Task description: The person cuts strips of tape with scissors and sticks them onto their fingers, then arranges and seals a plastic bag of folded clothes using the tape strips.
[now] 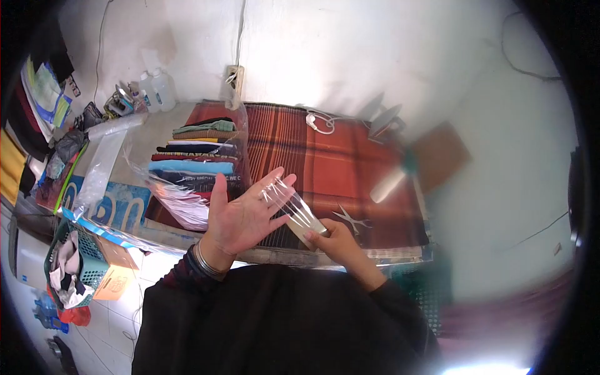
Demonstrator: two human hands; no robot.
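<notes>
My left hand [244, 219] is raised palm up with its fingers spread. A shiny strip of clear plastic [298, 214], perhaps tape, stretches across its fingertips; I cannot tell whether it sticks to them. The strip's lower end is pinched in my right hand [339, 242], between thumb and fingers. Behind my left hand, a stack of folded clothes [190, 167] lies in a clear plastic bag [245, 147]. White, crinkled plastic [182, 203] shows at the stack's near side. Scissors [352, 220] lie spread on the cloth beyond my right hand.
A red-brown checked cloth [337, 165] covers much of the table. An iron [384, 124], a white cord [320, 122] and a blurred white-and-green object [390, 182] are at the right. Clear plastic [103, 165] lies left; a green basket [94, 262] stands below.
</notes>
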